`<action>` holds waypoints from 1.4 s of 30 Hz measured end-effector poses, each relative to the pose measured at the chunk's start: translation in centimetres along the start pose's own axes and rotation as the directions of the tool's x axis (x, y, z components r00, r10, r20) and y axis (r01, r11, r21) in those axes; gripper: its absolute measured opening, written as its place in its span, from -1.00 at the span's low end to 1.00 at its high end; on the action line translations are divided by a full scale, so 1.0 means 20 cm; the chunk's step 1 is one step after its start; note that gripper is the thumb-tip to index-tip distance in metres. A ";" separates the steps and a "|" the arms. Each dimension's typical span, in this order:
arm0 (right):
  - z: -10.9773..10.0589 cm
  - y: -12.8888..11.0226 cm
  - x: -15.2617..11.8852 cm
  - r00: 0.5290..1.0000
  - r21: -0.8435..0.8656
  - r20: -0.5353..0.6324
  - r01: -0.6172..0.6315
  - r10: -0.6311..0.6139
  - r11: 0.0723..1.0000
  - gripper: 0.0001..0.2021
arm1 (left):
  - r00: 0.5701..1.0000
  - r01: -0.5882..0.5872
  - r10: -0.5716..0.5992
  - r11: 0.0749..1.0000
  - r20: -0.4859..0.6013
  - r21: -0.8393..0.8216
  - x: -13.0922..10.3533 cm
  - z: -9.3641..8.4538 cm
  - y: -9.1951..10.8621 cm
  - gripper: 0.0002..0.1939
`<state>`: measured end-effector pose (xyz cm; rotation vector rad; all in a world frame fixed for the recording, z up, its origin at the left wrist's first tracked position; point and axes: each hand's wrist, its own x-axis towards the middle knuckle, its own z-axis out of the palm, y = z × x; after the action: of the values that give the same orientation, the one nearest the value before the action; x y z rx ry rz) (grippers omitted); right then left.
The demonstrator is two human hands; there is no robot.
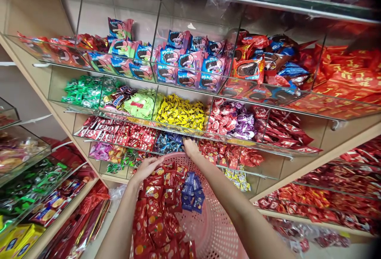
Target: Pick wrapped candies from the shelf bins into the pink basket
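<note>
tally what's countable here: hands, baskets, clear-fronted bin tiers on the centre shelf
Person's hands: 2 (left hand, right hand)
Pink perforated plastic basket: 1
Clear-fronted candy bin tiers: 4
Total: 7

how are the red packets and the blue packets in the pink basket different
The red packets fill most of the pink basket in a long heap; the blue packets are a small cluster near its far side. The left hand rests on the red ones; neither hand touches the blue ones. Both are small shiny wrapped snacks.
</note>
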<state>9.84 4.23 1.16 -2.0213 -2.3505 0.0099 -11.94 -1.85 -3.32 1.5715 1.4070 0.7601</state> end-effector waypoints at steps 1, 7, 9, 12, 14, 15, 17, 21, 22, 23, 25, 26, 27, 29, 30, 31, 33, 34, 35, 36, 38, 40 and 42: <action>0.01 0.00 0.01 1.000 -0.004 0.001 0.001 -0.001 1.000 -0.72 | 1.000 -0.002 0.002 1.000 0.003 -0.003 0.00 0.00 0.01 -0.48; 0.03 -0.02 0.02 1.000 -0.026 -0.007 0.008 -0.008 1.000 -0.71 | 0.999 0.038 -0.037 0.999 0.028 -0.032 -0.02 -0.01 0.06 -0.48; 0.03 -0.01 0.01 1.000 -0.032 -0.015 0.008 -0.009 0.999 -0.69 | 0.999 0.028 -0.028 0.999 0.023 -0.027 -0.02 -0.01 0.06 -0.48; 0.02 0.00 -0.02 1.000 -0.038 -0.026 0.016 -0.017 0.999 -0.67 | 1.000 0.025 -0.025 1.000 0.009 -0.011 -0.02 -0.01 0.05 -0.48; 0.01 0.01 -0.04 0.999 -0.040 -0.038 0.022 -0.024 0.999 -0.67 | 1.000 0.025 -0.025 1.000 0.011 -0.004 -0.01 -0.01 0.04 -0.49; 0.01 0.02 -0.06 0.999 -0.039 -0.048 0.023 -0.025 0.999 -0.68 | 1.000 0.023 -0.023 1.000 0.013 -0.005 -0.01 -0.01 0.04 -0.49; 0.00 0.03 -0.08 0.997 -0.027 -0.077 0.020 -0.022 0.999 -0.69 | 1.000 0.020 -0.020 1.000 0.021 -0.014 -0.01 -0.01 0.04 -0.48; -0.04 0.05 -0.16 0.987 0.077 -0.159 0.022 -0.009 0.997 -0.70 | 0.999 0.043 -0.043 0.998 0.002 -0.035 -0.01 -0.01 0.04 -0.45; -0.05 0.05 -0.20 0.981 0.126 -0.194 0.037 -0.012 0.991 -0.70 | 0.999 0.046 -0.046 0.998 -0.003 -0.036 -0.01 -0.01 0.04 -0.45; -0.06 0.05 -0.23 0.971 0.184 -0.237 0.062 -0.017 0.981 -0.70 | 0.999 0.046 -0.046 0.998 -0.007 -0.034 -0.01 -0.01 0.04 -0.45; -0.08 0.05 -0.31 0.943 0.306 -0.330 0.140 -0.033 0.942 -0.70 | 0.999 0.043 -0.043 0.999 -0.005 -0.028 -0.01 -0.01 0.04 -0.45; -0.08 0.05 -0.36 0.929 0.360 -0.367 0.183 -0.041 0.915 -0.70 | 0.999 0.041 -0.041 0.999 -0.005 -0.028 -0.01 -0.01 0.04 -0.45; -0.07 0.06 -0.40 0.919 0.406 -0.391 0.215 -0.044 0.888 -0.70 | 0.999 0.039 -0.039 0.999 -0.008 -0.029 -0.01 -0.01 0.04 -0.45; -0.04 0.08 -0.48 0.922 0.483 -0.385 0.234 -0.034 0.844 -0.72 | 0.999 0.034 -0.035 0.999 -0.019 -0.033 -0.01 -0.01 0.04 -0.45; -0.01 0.10 -0.51 0.936 0.518 -0.352 0.215 -0.023 0.828 -0.73 | 0.999 0.032 -0.032 0.999 -0.023 -0.034 -0.01 -0.01 0.04 -0.45; 0.02 0.12 -0.53 0.954 0.551 -0.299 0.179 -0.008 0.815 -0.74 | 0.999 0.029 -0.030 0.999 -0.024 -0.033 -0.01 -0.01 0.04 -0.46; 0.10 0.17 -0.58 0.988 0.601 -0.148 0.059 0.038 0.797 -0.77 | 0.999 0.028 -0.029 0.999 -0.025 -0.027 -0.01 -0.01 0.04 -0.47; 0.13 0.20 -0.60 0.996 0.618 -0.062 -0.013 0.065 0.786 -0.78 | 0.999 0.030 -0.030 0.999 -0.025 -0.024 -0.01 -0.01 0.04 -0.47; 0.16 0.22 -0.61 0.995 0.632 0.029 -0.094 0.098 0.769 -0.79 | 0.999 0.031 -0.031 0.999 -0.024 -0.022 -0.01 -0.01 0.04 -0.47; 0.18 0.23 -0.63 0.984 0.642 0.117 -0.176 0.131 0.747 -0.79 | 0.999 0.032 -0.032 0.999 -0.022 -0.022 -0.01 -0.01 0.04 -0.47; 0.20 0.25 -0.66 0.950 0.648 0.264 -0.304 0.169 0.698 -0.79 | 0.999 0.034 -0.034 0.999 -0.018 -0.025 -0.01 -0.01 0.04 -0.47; 0.21 0.26 -0.68 0.916 0.641 0.363 -0.380 0.173 0.667 -0.80 | 0.999 0.037 -0.037 0.999 -0.012 -0.027 -0.01 -0.01 0.04 -0.47; 0.22 0.26 -0.70 0.891 0.627 0.422 -0.419 0.167 0.656 -0.82 | 0.999 0.037 -0.037 0.999 -0.015 -0.025 -0.01 -0.01 0.04 -0.47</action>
<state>16.93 -8.67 -3.72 -2.0186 -1.6570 1.1642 -11.82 -2.05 -2.48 1.5197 1.4291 0.7660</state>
